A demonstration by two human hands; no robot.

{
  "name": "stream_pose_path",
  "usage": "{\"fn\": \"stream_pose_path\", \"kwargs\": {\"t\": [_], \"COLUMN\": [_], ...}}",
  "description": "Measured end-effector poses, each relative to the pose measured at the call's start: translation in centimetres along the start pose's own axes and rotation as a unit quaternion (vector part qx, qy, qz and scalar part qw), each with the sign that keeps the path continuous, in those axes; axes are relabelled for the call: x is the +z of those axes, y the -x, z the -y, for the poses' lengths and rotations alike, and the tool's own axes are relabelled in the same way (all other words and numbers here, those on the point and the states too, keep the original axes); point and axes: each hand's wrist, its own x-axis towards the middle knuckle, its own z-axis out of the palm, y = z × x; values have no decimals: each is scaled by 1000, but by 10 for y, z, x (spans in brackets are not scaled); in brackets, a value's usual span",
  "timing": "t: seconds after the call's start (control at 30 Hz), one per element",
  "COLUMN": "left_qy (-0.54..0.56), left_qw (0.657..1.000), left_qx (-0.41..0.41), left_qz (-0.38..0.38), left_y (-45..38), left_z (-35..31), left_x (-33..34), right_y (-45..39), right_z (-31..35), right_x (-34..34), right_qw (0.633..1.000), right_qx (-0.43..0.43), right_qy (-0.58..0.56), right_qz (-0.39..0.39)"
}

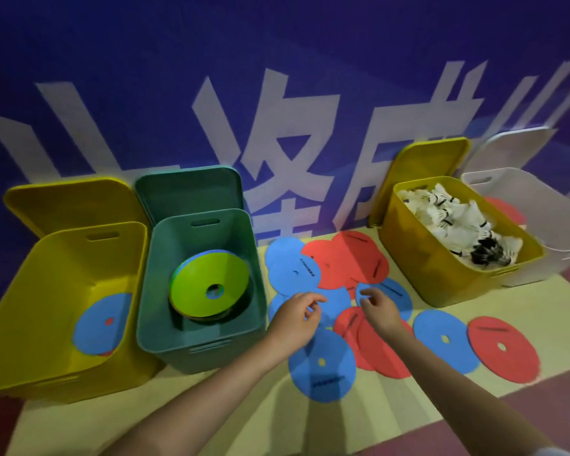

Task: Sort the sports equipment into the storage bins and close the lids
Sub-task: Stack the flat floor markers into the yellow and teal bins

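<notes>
Head view: left hand and right hand side by side over the pile of flat discs on the floor mat, fingers loosely curled, tips at or just above the blue and red discs; contact not certain, nothing lifted. Pile directly under and beyond both hands, spreading rightward to a blue disc and red disc nearer the right hand. Just left of the left hand, green bin, lid up, holding a lime-green disc stack. Further left, yellow bin with a blue disc inside. Right, second yellow bin full of white shuttlecocks; behind it, white bin, something red inside. All lids open.
</notes>
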Motion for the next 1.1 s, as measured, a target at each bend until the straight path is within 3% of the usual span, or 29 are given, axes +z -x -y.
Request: {"fn": "stream_pose_path", "kwargs": {"t": [0.1, 0.2, 0.33, 0.53, 0.67, 0.73, 0.83, 0.93, 1.1], "left_qy": [-93, -180, -224, -286, -235, -225, -172, -97, 12], "left_qw": [992, 960, 907, 887, 887, 880, 903, 922, 940], "left_qx": [-81, -213, -355, -352, -386, -407, -375, -351, -316], "left_qz": [14, 30, -39, -90, -90, -97, -121, -133, -128], "left_y": [-13, -12, 5, 15, 12, 11, 12, 16, 16], "left_z": [31, 61, 86, 83, 79, 80, 80, 79, 69], "left_x": [39, 67, 97, 140, 133, 123, 119, 119, 107], "right_y": [-21, -29, -29, -32, -41, -40, -39, -43, -44], "right_z": [-50, -83, -110, -110, -109, -109, -110, -114, -94], "right_x": [-18, -29, -32, -30, -34, -34, -35, -42, -55], "right_qw": [986, 940, 913, 914, 901, 894, 877, 855, 899], "right_qx": [21, 41, 22, 4, 9, -16, -101, -225, -179], "right_qy": [157, 313, 378, 383, 412, 432, 461, 454, 343], "right_qz": [56, 130, 153, 135, 137, 116, 83, 113, 207]}}
